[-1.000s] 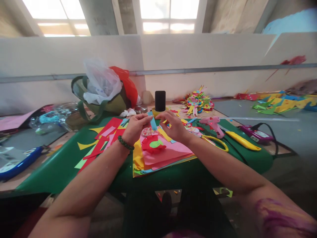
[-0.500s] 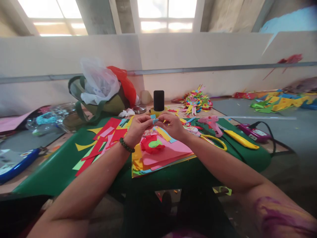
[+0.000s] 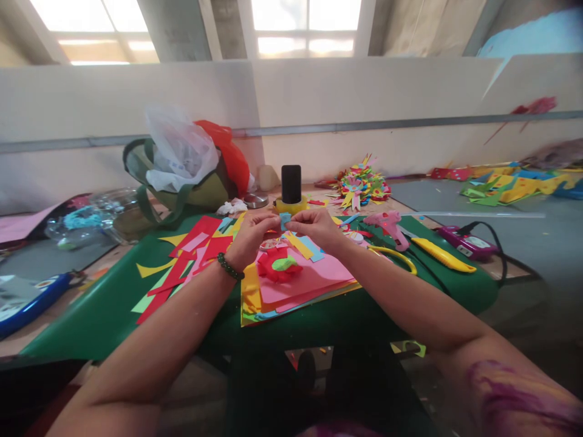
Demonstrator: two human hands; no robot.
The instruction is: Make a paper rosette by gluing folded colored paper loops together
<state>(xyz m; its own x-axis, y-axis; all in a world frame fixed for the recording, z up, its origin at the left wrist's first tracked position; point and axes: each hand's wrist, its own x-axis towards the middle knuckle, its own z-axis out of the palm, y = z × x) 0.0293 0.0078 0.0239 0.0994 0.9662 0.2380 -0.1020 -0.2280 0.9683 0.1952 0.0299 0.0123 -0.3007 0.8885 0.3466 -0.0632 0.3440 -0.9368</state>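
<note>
A small light-blue piece [image 3: 285, 220], of felt or paper, is pinched between my two hands above the worktop. My left hand [image 3: 255, 235], with a dark bead bracelet [image 3: 230, 266] at the wrist, grips its left side. My right hand [image 3: 321, 229] has thumb and finger closed on its right side. Just below lies a red flower shape [image 3: 268, 268] with a light-green centre [image 3: 284, 263], resting on pink sheets [image 3: 319, 277]. Yellow and blue strips [image 3: 306, 247] lie beside it, under my right hand.
Red, pink and yellow strips [image 3: 175, 273] spread over the green mat [image 3: 109, 309] at left. Rightward are a pink glue gun [image 3: 388, 227], yellow-handled scissors [image 3: 405, 258] and a yellow cutter [image 3: 441, 255]. A phone [image 3: 291, 183] stands behind my hands; a bag [image 3: 195, 197] sits back left.
The fingers of my right hand have shifted and straightened against the light-blue piece, which shows more plainly now. Both hands stay in nearly the same place.
</note>
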